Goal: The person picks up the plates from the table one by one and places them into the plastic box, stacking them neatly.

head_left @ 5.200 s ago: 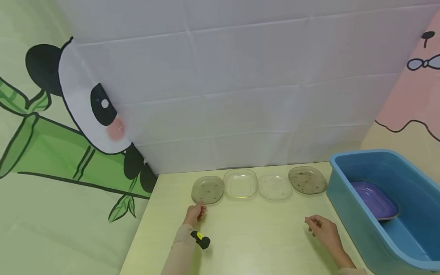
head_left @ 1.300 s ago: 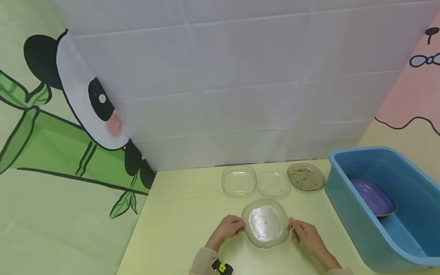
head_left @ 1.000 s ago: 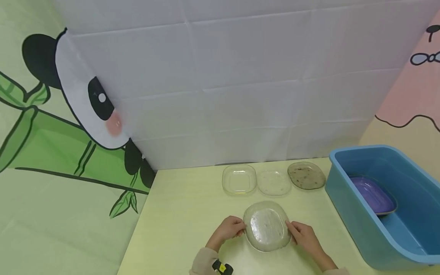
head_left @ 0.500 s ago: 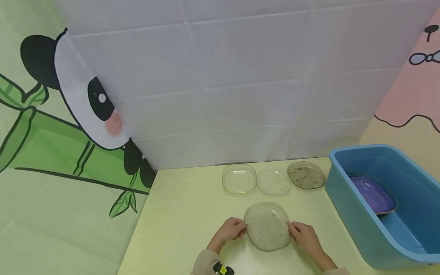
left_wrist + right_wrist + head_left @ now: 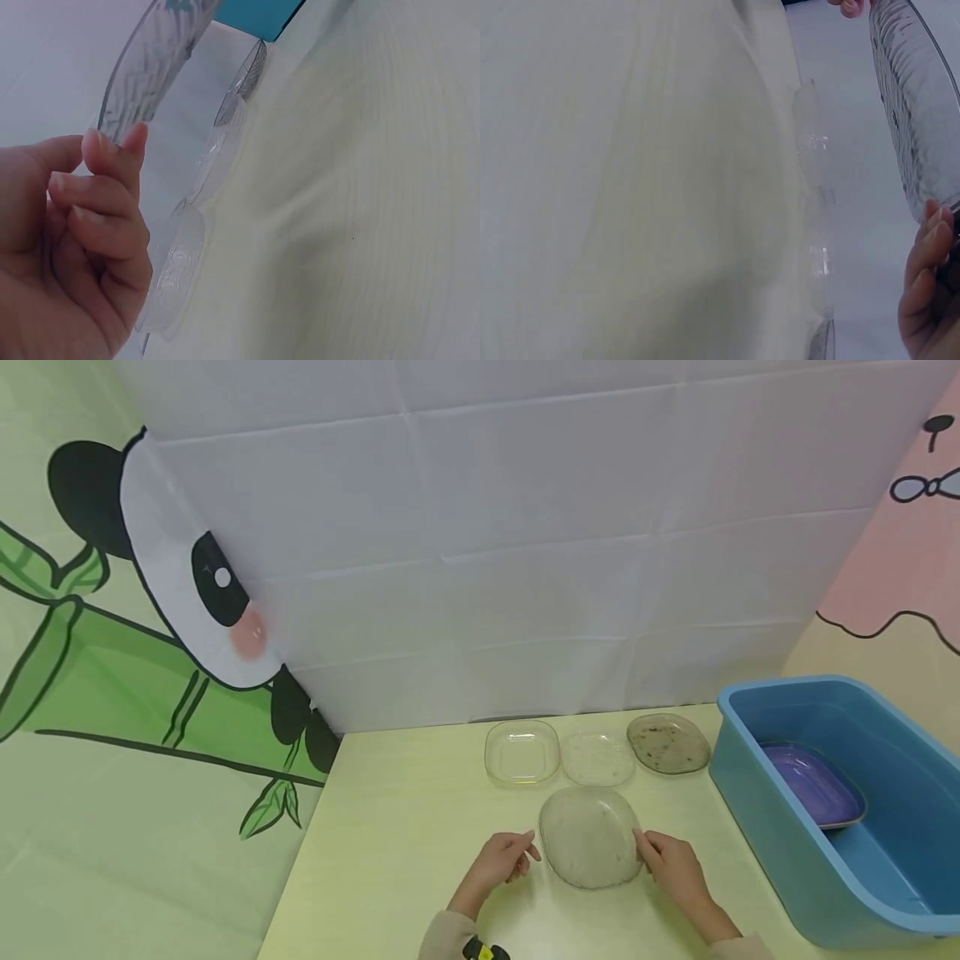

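A round-cornered, grey-green clear glass plate (image 5: 591,839) is raised above the table in front of the person. The right hand (image 5: 675,868) pinches its right edge; in the right wrist view the curled fingers (image 5: 930,262) hold the plate's lower end. At the opposite side, the left hand (image 5: 498,867) is beside the rim, thumb and index finger spread apart, the other fingers loosely curled. In the left wrist view its fingertips (image 5: 112,146) are right at the plate's edge; whether they touch it is hard to tell.
Along the back of the table (image 5: 390,827) lie a square clear dish (image 5: 522,752), a clear plate (image 5: 597,758) and a speckled grey-green plate (image 5: 669,743). A blue tub (image 5: 765,827) on the right holds a purple dish (image 5: 817,789).
The grey-green plate came from the left end of the back row to between both hands. Within the last second it was turned about, and the left hand's pinch on its edge has loosened.
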`<state>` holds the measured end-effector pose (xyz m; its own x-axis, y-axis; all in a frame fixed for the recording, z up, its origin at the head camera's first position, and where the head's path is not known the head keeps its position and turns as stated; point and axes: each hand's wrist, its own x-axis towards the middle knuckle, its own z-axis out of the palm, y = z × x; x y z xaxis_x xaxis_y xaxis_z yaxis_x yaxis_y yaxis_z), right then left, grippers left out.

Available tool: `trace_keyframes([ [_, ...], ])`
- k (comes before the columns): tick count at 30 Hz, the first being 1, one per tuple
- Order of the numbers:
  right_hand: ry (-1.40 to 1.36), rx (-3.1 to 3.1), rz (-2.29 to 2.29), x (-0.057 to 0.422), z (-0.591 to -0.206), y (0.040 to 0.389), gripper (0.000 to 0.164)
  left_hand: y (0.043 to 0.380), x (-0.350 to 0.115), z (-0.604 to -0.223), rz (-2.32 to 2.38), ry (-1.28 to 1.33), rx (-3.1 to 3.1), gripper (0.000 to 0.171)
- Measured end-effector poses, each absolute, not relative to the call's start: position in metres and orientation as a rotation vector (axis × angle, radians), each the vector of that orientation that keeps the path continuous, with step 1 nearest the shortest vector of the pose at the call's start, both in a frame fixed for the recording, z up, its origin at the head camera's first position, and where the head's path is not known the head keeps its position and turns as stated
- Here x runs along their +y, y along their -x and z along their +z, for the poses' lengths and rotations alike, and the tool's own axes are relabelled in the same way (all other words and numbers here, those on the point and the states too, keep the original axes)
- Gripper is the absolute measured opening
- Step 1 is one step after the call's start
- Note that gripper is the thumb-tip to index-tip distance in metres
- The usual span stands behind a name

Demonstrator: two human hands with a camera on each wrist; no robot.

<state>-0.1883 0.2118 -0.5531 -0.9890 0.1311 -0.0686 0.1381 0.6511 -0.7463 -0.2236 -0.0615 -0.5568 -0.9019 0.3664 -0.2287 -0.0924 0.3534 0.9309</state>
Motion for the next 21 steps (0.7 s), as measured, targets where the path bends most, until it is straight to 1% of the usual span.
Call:
trace_keyframes([
  [5,-0.199,2.941,-1.313,0.224,-0.533,0.201,0.045,0.223,-0.071,-0.563,1.611,-0.201,2.249,0.049],
  [10,-0.124,3.047,-1.321,0.233,-0.502,0.218,0.045,0.224,-0.078,-0.567,1.618,-0.188,2.275,0.047],
  [13,-0.078,3.105,-1.314,0.236,-0.482,0.226,0.046,0.219,-0.078,-0.558,1.628,-0.185,2.281,0.044],
  [18,-0.061,3.144,-1.398,0.243,-0.456,0.230,0.048,0.217,-0.081,-0.558,1.630,-0.159,2.291,0.040],
  [21,-0.086,3.184,-1.450,0.249,-0.447,0.228,0.049,0.220,-0.087,-0.566,1.635,-0.146,2.291,0.040],
])
